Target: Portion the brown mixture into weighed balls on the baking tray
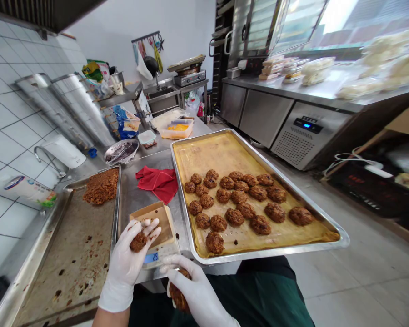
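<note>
My left hand (131, 250), in a white glove, is cupped with its fingers partly spread. A small dark brown dough lump (138, 242) lies in its palm, above the front of a kitchen scale (167, 249) with a lit blue display. On the scale rests a cardboard box lid (153, 213). My right hand (194, 286), also gloved, is closed around a bigger lump of brown dough (180, 293) below the scale. A flat scraper-like blade (162, 271) shows at its fingertips, its grip hidden.
Several dough mounds (235, 217) sit on a lined baking tray (259, 254) at right. A metal tray (71, 254) at left bears a dough mass (102, 186) and crumbs. A red cloth (158, 181) lies between them. Behind are a covered bowl (122, 151) and a plastic tub (177, 129).
</note>
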A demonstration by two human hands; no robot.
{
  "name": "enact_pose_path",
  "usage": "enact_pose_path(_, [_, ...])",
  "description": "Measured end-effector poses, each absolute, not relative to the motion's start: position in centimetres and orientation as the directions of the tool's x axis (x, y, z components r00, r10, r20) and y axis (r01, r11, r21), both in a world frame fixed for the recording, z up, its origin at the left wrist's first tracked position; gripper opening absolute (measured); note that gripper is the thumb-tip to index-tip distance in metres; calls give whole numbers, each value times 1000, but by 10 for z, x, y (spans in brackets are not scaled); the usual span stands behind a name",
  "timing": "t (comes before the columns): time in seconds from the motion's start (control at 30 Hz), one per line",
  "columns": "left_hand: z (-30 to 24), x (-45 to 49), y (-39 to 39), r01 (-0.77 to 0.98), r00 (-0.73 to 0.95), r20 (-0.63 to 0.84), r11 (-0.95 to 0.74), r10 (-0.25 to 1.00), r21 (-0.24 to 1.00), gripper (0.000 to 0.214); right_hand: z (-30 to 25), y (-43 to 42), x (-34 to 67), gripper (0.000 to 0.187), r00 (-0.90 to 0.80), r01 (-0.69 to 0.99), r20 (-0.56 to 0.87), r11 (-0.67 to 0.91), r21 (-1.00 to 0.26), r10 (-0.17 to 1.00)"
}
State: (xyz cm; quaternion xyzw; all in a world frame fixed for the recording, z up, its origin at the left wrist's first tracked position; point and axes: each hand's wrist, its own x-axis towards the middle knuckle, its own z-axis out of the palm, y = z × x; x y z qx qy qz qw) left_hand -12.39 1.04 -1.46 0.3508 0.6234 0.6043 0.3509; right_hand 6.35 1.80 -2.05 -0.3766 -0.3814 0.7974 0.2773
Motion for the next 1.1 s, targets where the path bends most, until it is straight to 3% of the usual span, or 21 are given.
enact_pose_path(0.17, [5,-122,-9,-348,-573,-185,-32,798,937,34,-25,9,79,29,-546,-199,-428,-607,-769,721])
enact_pose_path(0.27, [13,-131,-19,-388,-636,-188,-100,748,916,24,-31,4,84,33,-550,-206,-446,-632,-747,706])
enact_pose_path(0.43, [26,-141,-27,-413,-642,-196,-119,742,903,33,-38,0,85,28,-540,-262,-463,-663,-702,703])
enact_pose_path(0.63, [33,-146,-38,-494,-486,-288,13,825,870,41,-30,-1,87,23,-552,-322,-474,-700,-638,686])
enact_pose_path(0.73, [26,-143,-46,-338,-537,-215,26,815,941,48,-29,-3,87,25,-551,-288,-498,-713,-639,669])
enact_pose_path(0.87, [8,-129,-51,-206,-714,-173,32,678,978,44,-37,-6,83,25,-549,-326,-480,-704,-631,684])
enact_pose_path(0.97, [-1,-118,-50,-300,-686,-244,39,685,953,46,-43,-7,80,25,-543,-348,-487,-711,-611,684])
enact_pose_path(1.1, [-2,-107,-45,-498,-500,-354,72,790,864,37,-46,-7,77,27,-545,-332,-504,-724,-605,670])
